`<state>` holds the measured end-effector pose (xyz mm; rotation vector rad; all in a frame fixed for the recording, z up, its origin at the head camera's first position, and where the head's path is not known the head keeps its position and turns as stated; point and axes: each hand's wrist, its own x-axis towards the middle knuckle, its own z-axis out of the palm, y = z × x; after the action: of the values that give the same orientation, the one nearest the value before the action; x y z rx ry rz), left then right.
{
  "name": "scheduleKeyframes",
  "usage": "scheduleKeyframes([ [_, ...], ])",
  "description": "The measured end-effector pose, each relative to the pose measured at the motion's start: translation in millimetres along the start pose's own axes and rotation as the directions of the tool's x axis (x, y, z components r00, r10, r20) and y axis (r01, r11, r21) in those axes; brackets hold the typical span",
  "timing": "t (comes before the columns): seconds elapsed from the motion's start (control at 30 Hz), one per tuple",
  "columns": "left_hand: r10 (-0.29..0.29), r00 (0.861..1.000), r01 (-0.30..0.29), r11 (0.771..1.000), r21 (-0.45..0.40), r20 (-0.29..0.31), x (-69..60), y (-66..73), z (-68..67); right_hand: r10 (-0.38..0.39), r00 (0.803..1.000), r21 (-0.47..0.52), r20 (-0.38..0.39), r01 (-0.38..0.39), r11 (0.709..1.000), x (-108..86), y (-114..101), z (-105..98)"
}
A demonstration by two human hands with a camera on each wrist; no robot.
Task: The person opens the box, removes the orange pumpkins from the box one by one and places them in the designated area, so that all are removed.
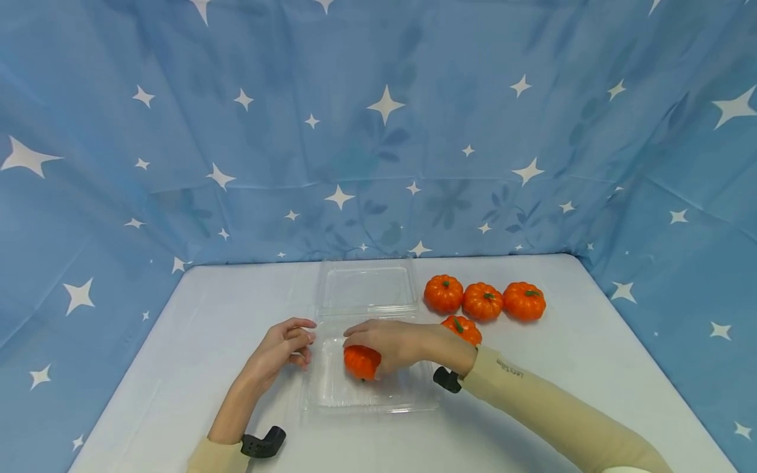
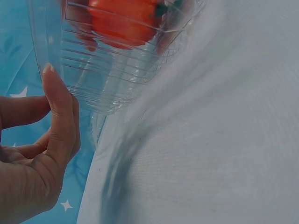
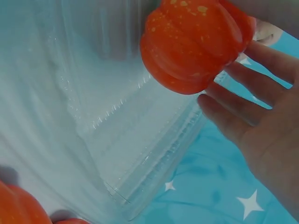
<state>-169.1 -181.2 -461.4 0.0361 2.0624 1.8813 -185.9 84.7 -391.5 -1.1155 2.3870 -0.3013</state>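
Note:
My right hand (image 1: pixel 395 343) grips a small orange pumpkin (image 1: pixel 359 362) with a green stem, inside the base of a clear plastic clamshell box (image 1: pixel 332 396). Thumb and fingers lie around the pumpkin (image 3: pixel 189 49) in the right wrist view. The box's clear lid (image 1: pixel 368 286) lies folded back, away from me. At the box's left side is my left hand (image 1: pixel 282 347), its fingers loosely bent. One fingertip (image 2: pixel 50 71) touches the clear wall near the rim in the left wrist view. Whether the pumpkin rests on the box floor is hard to tell.
Behind my right forearm, one more pumpkin (image 1: pixel 464 328) is partly hidden. Farther back, a row holds a left pumpkin (image 1: pixel 443 293), a middle one (image 1: pixel 482 302) and a right one (image 1: pixel 524 301). A blue star-patterned curtain (image 1: pixel 378 144) borders the white table (image 1: pixel 236 295).

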Motion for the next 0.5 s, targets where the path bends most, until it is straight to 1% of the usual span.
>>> scheduleKeyframes([
  [0.17,0.004,1.0,-0.004,1.0,0.002,0.0,-0.2,0.8,0.0,0.008,1.0,-0.01,0.002,-0.008,1.0,0.6,0.6,2.9],
  [0.5,0.014,1.0,-0.014,1.0,0.008,0.01,-0.4,-0.9,-1.2,0.004,0.999,-0.025,-0.048,-0.005,1.0,-3.3,4.3,6.3],
])
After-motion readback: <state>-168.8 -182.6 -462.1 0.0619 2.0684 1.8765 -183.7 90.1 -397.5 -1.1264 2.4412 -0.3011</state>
